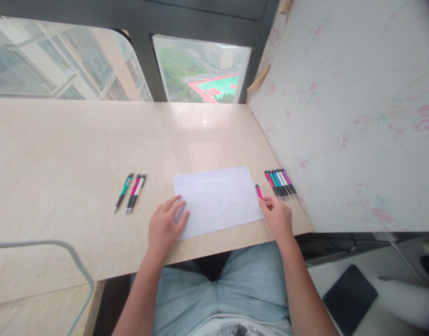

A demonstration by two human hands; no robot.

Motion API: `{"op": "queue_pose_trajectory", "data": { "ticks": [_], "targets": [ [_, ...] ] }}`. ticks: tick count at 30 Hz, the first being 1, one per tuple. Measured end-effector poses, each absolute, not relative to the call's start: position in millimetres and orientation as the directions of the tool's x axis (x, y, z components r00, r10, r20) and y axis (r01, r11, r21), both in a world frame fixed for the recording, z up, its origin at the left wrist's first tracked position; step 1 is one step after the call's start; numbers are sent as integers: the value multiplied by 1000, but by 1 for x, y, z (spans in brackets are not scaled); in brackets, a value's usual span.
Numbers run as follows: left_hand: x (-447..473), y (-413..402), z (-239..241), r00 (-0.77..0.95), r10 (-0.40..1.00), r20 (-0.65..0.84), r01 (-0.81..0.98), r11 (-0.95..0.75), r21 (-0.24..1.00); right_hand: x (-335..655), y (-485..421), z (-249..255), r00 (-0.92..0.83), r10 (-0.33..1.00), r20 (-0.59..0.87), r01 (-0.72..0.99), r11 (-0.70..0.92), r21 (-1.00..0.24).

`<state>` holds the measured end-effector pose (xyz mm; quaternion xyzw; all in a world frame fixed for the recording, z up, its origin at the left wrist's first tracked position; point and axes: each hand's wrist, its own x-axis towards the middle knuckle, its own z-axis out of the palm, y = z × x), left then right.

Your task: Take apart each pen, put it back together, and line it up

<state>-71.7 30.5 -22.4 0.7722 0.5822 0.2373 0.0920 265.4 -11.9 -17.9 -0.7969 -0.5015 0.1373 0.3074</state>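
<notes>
A white sheet of paper (217,200) lies on the desk, with rows of small handwriting along its top. My left hand (166,224) rests on its left edge, fingers spread and holding nothing. At the paper's right edge my right hand (276,212) is closed on a pink pen (258,190); the pen's lower part is hidden by the fingers. Just beyond that hand a row of several colored pens (280,183) lies side by side. Left of the paper are a green pen (124,192), a pink pen (133,192) and a white pen (137,193).
A floral-papered wall (347,116) bounds the desk (78,154) on the right. Windows (204,70) stand behind it. A grey cable (72,254) curves over the front left. Below right, a dark flat object (350,298) lies on a pale surface.
</notes>
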Motion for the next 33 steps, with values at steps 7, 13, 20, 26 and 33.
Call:
{"op": "queue_pose_trajectory", "data": {
  "ticks": [7,13,20,26,33],
  "targets": [
    [-73,32,-25,217,938,270,852,-317,418,280,9,-16,461,876,143,871,-415,-263],
    [-75,32,-26,216,938,271,856,-315,410,275,6,-17,436,879,195,893,-396,-214],
    [-74,32,-26,212,937,277,854,-315,414,276,0,-18,447,877,178,885,-405,-229],
    [-75,33,-27,213,934,285,846,-322,424,279,13,-18,467,845,262,882,-421,-213],
    [-76,34,-29,217,933,287,843,-327,428,286,34,-15,511,826,238,859,-488,-152]
  ]
}}
